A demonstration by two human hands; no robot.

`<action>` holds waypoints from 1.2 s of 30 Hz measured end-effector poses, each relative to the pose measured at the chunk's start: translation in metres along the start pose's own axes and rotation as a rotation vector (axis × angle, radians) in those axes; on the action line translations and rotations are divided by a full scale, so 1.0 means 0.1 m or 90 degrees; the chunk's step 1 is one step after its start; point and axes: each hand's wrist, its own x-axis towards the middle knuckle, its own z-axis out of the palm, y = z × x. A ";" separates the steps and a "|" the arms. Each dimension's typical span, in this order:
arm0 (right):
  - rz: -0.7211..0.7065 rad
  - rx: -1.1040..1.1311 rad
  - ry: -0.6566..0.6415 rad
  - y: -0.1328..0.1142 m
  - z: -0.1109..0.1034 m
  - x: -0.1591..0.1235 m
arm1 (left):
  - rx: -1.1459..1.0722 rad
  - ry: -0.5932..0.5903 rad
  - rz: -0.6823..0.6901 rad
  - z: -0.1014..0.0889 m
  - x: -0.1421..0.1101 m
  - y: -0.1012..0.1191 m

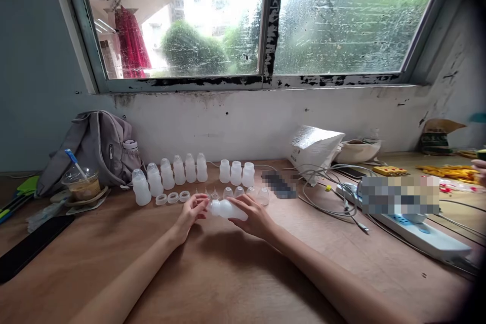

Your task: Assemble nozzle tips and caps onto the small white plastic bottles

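Observation:
A frosted white baby bottle point(227, 208) lies on its side just above the table, its neck pointing left. My right hand point(253, 213) is wrapped over its body from the right. At the neck end, my left hand point(193, 213) has its fingers curled in a pinch; what they hold is too small to make out. Behind my hands stand clear nipples point(206, 194) and several clear domed caps point(263, 196). Three white collar rings point(172, 197) lie left of them. Capped baby bottles point(155, 180) stand in a slanting row at the left; three uncapped bottles point(236, 173) stand at the back.
A grey backpack point(100, 149), a plastic drink cup point(81, 182) and a black phone-like slab point(34, 248) occupy the left. To the right are tangled cables point(326, 197), a white power strip point(429, 235) and a white bag point(313, 147). Another person's hand point(480, 167) shows at the right edge.

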 end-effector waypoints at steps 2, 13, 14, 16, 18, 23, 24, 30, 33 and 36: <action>-0.002 -0.002 -0.005 -0.03 0.01 0.00 | 0.054 -0.013 -0.029 0.00 0.01 -0.04; 0.032 0.000 0.003 -0.08 -0.03 0.01 | 0.097 -0.044 0.063 0.08 -0.05 0.06; 0.033 0.003 -0.001 -0.09 -0.03 0.01 | 0.094 -0.040 0.069 0.07 -0.05 0.07; 0.031 0.011 -0.014 -0.10 -0.03 0.01 | 0.085 -0.011 0.061 0.05 -0.03 0.05; 0.033 0.017 -0.027 -0.14 -0.01 0.00 | 0.078 0.019 0.026 0.03 -0.01 0.02; 0.145 0.159 -0.050 -0.22 0.02 -0.01 | 0.045 0.022 0.007 0.01 0.02 -0.04; 0.194 0.237 -0.064 -0.23 0.02 -0.01 | 0.038 0.025 0.020 0.02 0.01 -0.03; 0.450 0.725 -0.206 -0.25 0.01 0.01 | 0.005 0.008 0.062 0.02 -0.01 0.05; 0.474 0.772 -0.219 -0.26 0.01 0.02 | -0.037 -0.008 0.036 0.00 0.00 0.05; 0.445 0.645 -0.147 -0.29 0.01 0.04 | -0.095 0.001 0.014 0.00 0.00 0.03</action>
